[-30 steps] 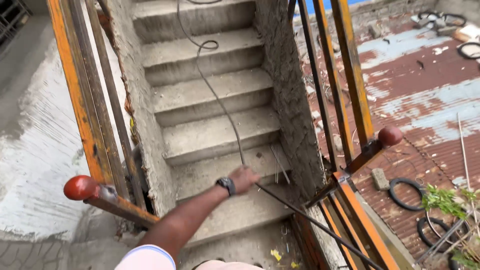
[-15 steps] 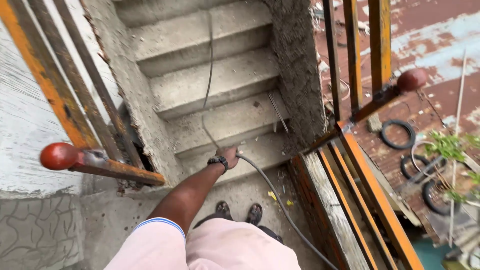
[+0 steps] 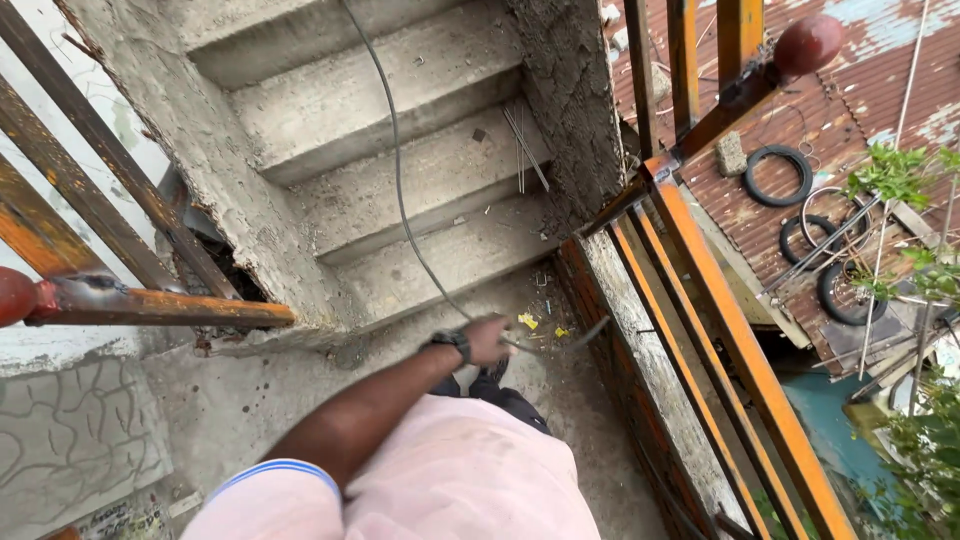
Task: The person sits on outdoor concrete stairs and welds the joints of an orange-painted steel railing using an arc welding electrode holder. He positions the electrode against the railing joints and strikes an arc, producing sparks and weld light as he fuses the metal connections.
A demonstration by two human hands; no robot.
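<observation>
Beyond the left hand (image 3: pixel 487 340) a bare concrete staircase (image 3: pixel 400 170) climbs away, its rough side wall (image 3: pixel 215 190) to the left of the hand and a crumbling concrete pier (image 3: pixel 570 100) to the right. Further right of the hand runs an orange-painted steel railing (image 3: pixel 740 340), rusted in places, topped by a dark red ball knob (image 3: pixel 808 44); a matching rusty rail (image 3: pixel 160 305) juts in on the left. Past the railing, well to the right, lies a rusted corrugated roof (image 3: pixel 880 100) with several old tyres (image 3: pixel 778 176) on it.

Below the hand is the dusty concrete landing (image 3: pixel 240 410), where the person stands in a pale pink shirt (image 3: pixel 450 480).

The left hand, a dark watch (image 3: pixel 452 343) on its wrist, is closed around a thin grey cable (image 3: pixel 400 200) — fingers wrapped together on it. From the grip the cable rises up over the steps and out of view at the top; on the other side it runs right — blurred — toward the foot of the railing. Small yellow scraps (image 3: pixel 527 321) lie on the landing just right of the hand. The right hand is out of sight.
</observation>
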